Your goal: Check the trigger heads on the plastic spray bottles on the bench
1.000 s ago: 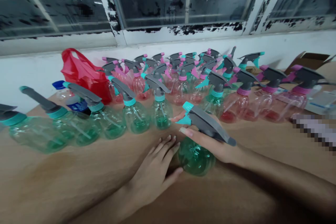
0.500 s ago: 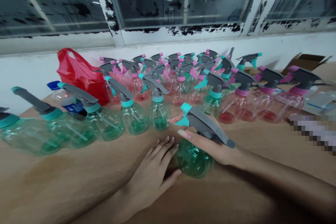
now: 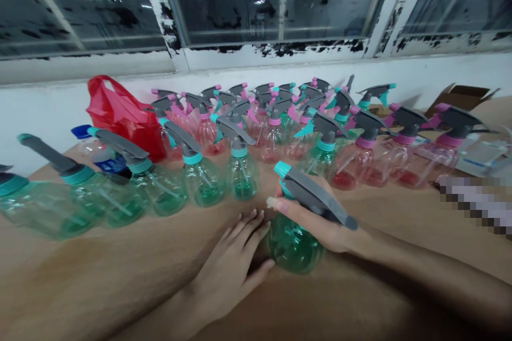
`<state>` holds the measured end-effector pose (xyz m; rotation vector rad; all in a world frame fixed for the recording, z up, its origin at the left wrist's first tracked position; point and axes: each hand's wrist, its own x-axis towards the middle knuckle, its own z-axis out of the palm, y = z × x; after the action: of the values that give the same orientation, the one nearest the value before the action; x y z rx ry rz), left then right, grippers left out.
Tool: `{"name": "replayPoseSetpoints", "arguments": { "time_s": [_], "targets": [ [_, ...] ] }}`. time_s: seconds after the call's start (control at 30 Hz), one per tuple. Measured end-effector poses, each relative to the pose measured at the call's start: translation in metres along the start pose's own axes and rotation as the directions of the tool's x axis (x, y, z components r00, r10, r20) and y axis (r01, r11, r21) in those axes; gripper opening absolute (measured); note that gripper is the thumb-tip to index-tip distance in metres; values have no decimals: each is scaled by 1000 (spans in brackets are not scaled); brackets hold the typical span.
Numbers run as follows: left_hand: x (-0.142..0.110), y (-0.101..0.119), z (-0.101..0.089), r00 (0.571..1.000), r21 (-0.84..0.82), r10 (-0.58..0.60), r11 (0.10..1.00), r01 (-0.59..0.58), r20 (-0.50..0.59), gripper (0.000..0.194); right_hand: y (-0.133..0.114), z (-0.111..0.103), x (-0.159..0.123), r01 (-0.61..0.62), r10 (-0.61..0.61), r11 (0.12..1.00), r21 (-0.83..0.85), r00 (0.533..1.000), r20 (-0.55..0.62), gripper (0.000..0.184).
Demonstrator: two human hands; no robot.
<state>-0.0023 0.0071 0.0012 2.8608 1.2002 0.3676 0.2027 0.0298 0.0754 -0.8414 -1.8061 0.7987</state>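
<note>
My right hand [image 3: 334, 232] grasps 1 green spray bottle [image 3: 295, 251], best held upright, and my left hand [image 3: 229, 262] lies open beside it.

Right hand [image 3: 326, 229] around neck of spray bottle [image 3: 296, 251], on table [image 3: 132, 272]. Left hand [image 3: 228, 261] on table, just left of grip. Farther left and behind: left row of bottles [image 3: 205, 184]; behind that, bag [image 3: 124, 122]. Behind grip: clustered bottles [image 3: 274, 141], then wall [image 3: 48, 109]. Behind-right: right row of bottles [image 3: 362, 160]; beyond, carton [image 3: 460, 100].
</note>
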Motion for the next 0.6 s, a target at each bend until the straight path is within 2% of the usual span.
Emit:
{"name": "replayPoseSetpoints", "arguments": {
  "time_s": [0.1, 0.2, 0.3, 0.6],
  "targets": [
    [1, 0, -1, 1000, -12, 3, 1000, -3, 4, 53, 2, 0, -1, -32, 30, 998, 54, 999, 42, 9],
    [1, 1, -1, 1000, -23, -9, 1000, 9, 10, 54, 6, 2, -2, -75, 66, 989, 126, 995, 77, 19],
    [1, 1, -1, 1000, -18, -9, 1000, 9, 9, 54, 9, 4, -2, -65, 55, 984, 167, 996, 64, 24],
    [2, 4, -4, 999, -1, -16, 1000, 16, 34, 53, 8, 1, -4, -78, 67, 989, 129, 994, 83, 22]
  ]
}}
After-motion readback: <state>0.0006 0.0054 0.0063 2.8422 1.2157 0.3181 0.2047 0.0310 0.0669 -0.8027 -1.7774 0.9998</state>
